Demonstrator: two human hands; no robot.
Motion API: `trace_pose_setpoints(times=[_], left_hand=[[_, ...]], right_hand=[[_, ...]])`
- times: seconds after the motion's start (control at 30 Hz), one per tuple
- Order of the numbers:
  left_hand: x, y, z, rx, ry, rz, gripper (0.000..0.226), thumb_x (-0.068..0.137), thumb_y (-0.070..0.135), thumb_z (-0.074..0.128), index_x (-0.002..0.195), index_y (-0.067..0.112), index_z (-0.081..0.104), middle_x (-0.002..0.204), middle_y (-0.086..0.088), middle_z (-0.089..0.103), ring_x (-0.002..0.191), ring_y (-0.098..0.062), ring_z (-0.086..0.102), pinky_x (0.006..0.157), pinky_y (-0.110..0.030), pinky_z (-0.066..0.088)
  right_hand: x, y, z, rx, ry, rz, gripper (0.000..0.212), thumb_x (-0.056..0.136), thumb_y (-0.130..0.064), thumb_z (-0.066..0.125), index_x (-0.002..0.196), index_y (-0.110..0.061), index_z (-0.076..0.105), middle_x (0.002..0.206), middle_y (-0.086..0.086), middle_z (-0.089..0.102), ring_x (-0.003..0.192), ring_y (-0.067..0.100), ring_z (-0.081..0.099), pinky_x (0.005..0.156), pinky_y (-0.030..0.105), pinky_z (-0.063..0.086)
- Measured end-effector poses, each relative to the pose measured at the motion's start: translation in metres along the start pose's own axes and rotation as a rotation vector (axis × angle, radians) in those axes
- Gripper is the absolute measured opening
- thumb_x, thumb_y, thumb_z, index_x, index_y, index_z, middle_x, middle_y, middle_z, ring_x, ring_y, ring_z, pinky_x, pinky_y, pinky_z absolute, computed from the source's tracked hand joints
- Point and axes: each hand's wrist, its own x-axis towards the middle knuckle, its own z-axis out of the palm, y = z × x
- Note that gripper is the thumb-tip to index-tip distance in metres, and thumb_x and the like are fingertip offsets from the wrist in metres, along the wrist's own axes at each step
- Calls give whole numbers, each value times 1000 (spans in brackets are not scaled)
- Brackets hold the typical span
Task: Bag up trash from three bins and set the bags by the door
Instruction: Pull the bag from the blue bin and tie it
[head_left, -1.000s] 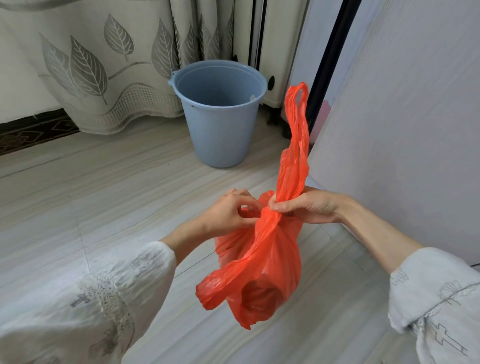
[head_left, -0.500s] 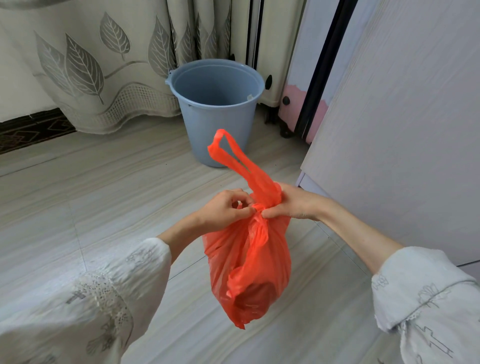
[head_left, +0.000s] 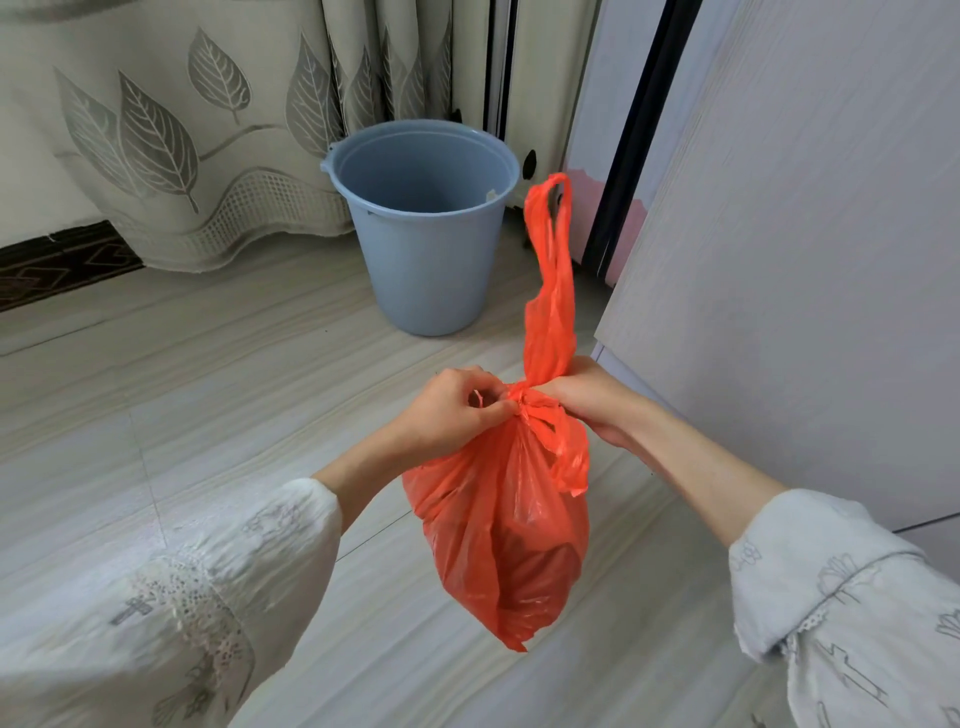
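Orange plastic bag (head_left: 511, 525) is held mid-air over the floor, pinched at its knot by left hand (head_left: 452, 413) and right hand (head_left: 597, 400), one handle loop now pulled upright again, so tying looks nearly done beside the blue bin (head_left: 423, 228).

So I'm in my loose white top, thin crinkly fabric. My left sleeve (head_left: 197, 582) has a lacy cutout strip running across it plus faint grey printed bits, one like a little cross. My right sleeve (head_left: 852, 597) has grey outline flowers, a thin grey piped seam and a scalloped lace edge. Both sleeves end partway up the forearm, so my left hand (head_left: 447, 410) and right hand (head_left: 597, 400) are bare, no rings or watch showing.
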Motion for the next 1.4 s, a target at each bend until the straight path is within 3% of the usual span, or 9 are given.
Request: trace_pose_setpoints(times=[0.3,0.47,0.6,0.8,0.9,0.97,1.1,1.2,1.4], left_hand=[[3,4,-8,0,40,-14,10,81,19,65,79,9,67,67,9,54,59,-7,43,58,-10,34],[-1,-2,-16,105,-7,7,10,81,16,65,85,8,69,80,-1,58,74,-16,48,75,-28,40],[-3,-4,-14,201,-18,25,14,81,18,65,92,12,71,84,2,58,77,-13,49,69,-21,34],[0,4,-10,182,95,21,13,80,20,65,88,12,72,81,2,62,77,-16,56,70,-23,39],[0,8,-8,154,137,10,14,81,20,64,88,10,72,82,-1,65,75,-15,54,70,-23,38],[-1,8,-8,108,119,-6,14,82,20,63,87,10,71,87,-5,68,77,-16,56,77,-29,44],[1,-1,-9,97,40,-112,26,85,30,59,82,8,71,81,-11,69,76,-25,58,77,-36,47],[3,-14,-11,40,23,-201,25,79,36,67,83,12,68,73,1,62,69,-14,54,69,-30,46],[-1,-18,1,168,-22,-104,19,85,20,59,94,7,70,90,-7,68,73,-11,52,56,-4,35]], right_hand=[[5,-3,-5,266,-160,40,20,81,4,45,74,-7,60,51,-6,60,51,7,54,47,15,41],[2,-2,-3,106,-216,1,24,82,0,60,104,-6,65,89,1,69,82,10,63,69,16,48],[-1,-4,8,-174,-120,-41,28,77,2,63,101,-11,67,82,-4,66,74,7,61,62,6,47],[5,1,23,-397,249,-164,22,78,-14,60,97,-16,69,99,6,72,99,22,64,85,29,48],[8,3,25,-193,305,-151,14,74,-9,62,73,-22,65,81,2,73,85,18,67,80,37,52],[4,3,20,44,240,-91,24,74,2,61,64,-20,62,58,-12,67,62,1,64,63,22,52],[6,12,14,450,27,-13,28,73,22,47,74,0,62,69,5,69,68,14,67,66,18,57],[7,19,19,369,-15,-19,29,72,23,49,74,-3,62,59,-3,69,61,8,67,64,17,55],[7,32,23,187,25,-37,27,69,16,61,72,-10,69,67,-2,69,68,11,66,74,23,55]])
